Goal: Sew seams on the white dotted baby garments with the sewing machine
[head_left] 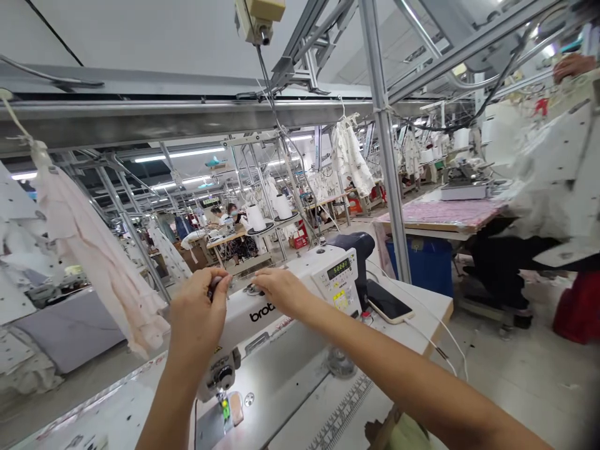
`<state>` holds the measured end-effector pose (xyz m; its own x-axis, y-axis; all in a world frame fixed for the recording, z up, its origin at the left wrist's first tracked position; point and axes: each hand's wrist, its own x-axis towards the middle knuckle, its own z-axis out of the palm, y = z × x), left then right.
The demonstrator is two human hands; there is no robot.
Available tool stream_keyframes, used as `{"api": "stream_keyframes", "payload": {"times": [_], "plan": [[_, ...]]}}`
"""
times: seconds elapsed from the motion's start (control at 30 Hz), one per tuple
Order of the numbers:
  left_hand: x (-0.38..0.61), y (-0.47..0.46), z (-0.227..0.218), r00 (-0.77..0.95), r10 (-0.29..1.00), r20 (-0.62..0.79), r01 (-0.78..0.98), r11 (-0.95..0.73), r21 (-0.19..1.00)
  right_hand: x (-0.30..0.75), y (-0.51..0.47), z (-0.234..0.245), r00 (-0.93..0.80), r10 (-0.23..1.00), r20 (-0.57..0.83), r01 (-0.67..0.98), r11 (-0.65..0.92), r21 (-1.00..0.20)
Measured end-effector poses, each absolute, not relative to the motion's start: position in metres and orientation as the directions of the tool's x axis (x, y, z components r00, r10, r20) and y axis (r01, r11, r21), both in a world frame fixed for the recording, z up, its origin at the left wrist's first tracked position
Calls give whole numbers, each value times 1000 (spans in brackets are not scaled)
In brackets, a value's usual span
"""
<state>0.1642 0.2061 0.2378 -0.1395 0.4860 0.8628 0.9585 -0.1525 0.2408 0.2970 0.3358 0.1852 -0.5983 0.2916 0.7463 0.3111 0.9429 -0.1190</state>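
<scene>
A white Brother industrial sewing machine head (262, 312) runs across the view, with its lit digital display (340, 269) at the far end. My left hand (199, 315) is raised above the machine's top, its fingertips pinched on a small dark item (214, 285) that they partly hide. My right hand (281, 290) lies just beyond it, with the fingers stretched left over a small metal tension fitting (255, 289). Whether those fingers hold a fine thread is too hard to see. A black smartphone (389, 301) with a white cable lies on the white machine table (422, 306).
A pale pink garment (94, 256) hangs left of the machine, and white pieces hang on the right. Metal posts and overhead rails surround the station. Farther off stand thread cones (256, 217), seated workers, a blue bin (422, 265) and a co-worker's hand (572, 67).
</scene>
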Motion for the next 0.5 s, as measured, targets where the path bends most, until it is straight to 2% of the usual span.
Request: {"api": "stream_keyframes", "payload": {"times": [0.23,0.43,0.5], "plan": [[158,198,233,-70,464,883,978,-143,153,311,324,196,-680,301,668,347,936,-68],[151,185,222,-47,409,911,990,-99,95,332,329,203,-679,320,661,325,938,-119],[148,176,215,13,440,898,993,-111,40,340,326,205,-636,348,689,354,925,-140]]}}
